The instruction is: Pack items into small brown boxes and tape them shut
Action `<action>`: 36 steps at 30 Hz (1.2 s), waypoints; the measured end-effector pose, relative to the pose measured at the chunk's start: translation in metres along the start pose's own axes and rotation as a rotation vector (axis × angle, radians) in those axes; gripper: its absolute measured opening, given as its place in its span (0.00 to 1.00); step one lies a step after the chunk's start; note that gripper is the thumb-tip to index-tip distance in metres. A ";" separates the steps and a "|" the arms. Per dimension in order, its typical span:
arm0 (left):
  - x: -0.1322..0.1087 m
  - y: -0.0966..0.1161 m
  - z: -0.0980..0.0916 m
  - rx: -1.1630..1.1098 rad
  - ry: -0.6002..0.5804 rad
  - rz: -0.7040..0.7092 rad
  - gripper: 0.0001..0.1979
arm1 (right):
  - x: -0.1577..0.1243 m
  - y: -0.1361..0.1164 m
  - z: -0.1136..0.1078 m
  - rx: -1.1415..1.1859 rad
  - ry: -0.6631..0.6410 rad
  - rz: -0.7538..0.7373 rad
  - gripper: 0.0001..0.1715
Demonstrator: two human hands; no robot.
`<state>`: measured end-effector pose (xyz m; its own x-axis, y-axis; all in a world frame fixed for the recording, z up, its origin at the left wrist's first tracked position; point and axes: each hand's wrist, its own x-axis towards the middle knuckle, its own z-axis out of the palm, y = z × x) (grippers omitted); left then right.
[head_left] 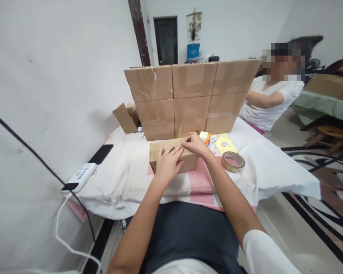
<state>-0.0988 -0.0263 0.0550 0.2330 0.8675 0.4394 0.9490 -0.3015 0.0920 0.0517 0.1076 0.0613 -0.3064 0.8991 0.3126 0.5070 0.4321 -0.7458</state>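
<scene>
A small brown cardboard box (188, 164) lies on the cloth-covered table before me. My left hand (168, 161) rests on its top and near edge, fingers stretched out. On the top's right part, the fingertips of my right hand (194, 143) are pinched together, close to the left fingers; whatever is between them is too small to make out. To the right of the box lies a roll of tape (233, 161) on its side. Just behind the right hand stands a white and orange roll (205, 137), partly hidden.
Stacked closed cardboard boxes (190, 99) form a wall behind the small box. An open carton (127, 118) is at their left. A black phone (101, 153) and a white power strip (81, 176) lie at the left edge. A person (271, 99) sits behind at right.
</scene>
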 end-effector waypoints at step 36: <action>-0.040 -0.102 -0.005 0.017 0.695 -0.080 0.07 | -0.134 0.083 -0.199 -0.086 1.011 -0.013 0.50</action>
<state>-0.2059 -0.0321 0.0328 -0.0221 0.4311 0.9021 0.9621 -0.2362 0.1364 0.2949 0.0370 0.0743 0.4925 0.5151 0.7015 0.5774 0.4097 -0.7062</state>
